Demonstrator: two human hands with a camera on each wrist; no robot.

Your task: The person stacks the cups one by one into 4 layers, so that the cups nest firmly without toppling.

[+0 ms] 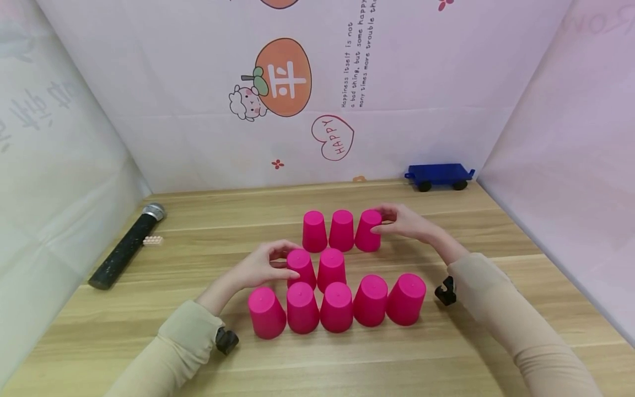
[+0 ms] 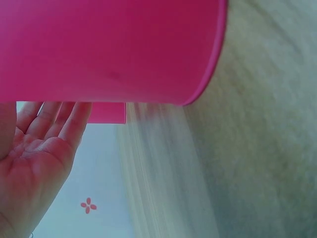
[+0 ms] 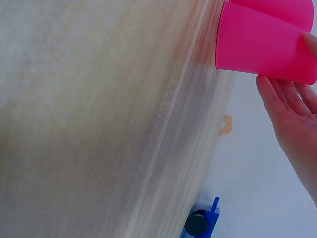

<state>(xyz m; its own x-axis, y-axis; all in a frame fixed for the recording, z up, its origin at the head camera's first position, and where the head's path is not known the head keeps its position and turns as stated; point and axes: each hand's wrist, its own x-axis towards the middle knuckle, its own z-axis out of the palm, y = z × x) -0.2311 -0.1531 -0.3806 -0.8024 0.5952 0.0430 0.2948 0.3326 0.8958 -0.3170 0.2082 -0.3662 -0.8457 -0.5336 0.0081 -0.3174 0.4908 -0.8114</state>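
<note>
Pink cups stand upside down in three rows on the wooden table. My left hand [image 1: 263, 266] holds the left cup [image 1: 300, 264] of the middle row, thumb in front and fingers behind; a second cup [image 1: 332, 270] stands right beside it. At the right end of the back row, my right hand [image 1: 404, 221] grips a cup [image 1: 368, 234] between thumb and fingers. Two more cups [image 1: 315, 234] stand to that one's left. Several cups [image 1: 337, 311] form the front row. A large pink cup [image 2: 109, 49] partly hides the left fingers in the left wrist view.
A black microphone [image 1: 124, 251] lies at the left, with a small pale block [image 1: 152, 240] against it. The blue toy wagon [image 1: 440, 175] stands at the back right. White printed sheets [image 1: 198, 138] rise behind the table and along both sides.
</note>
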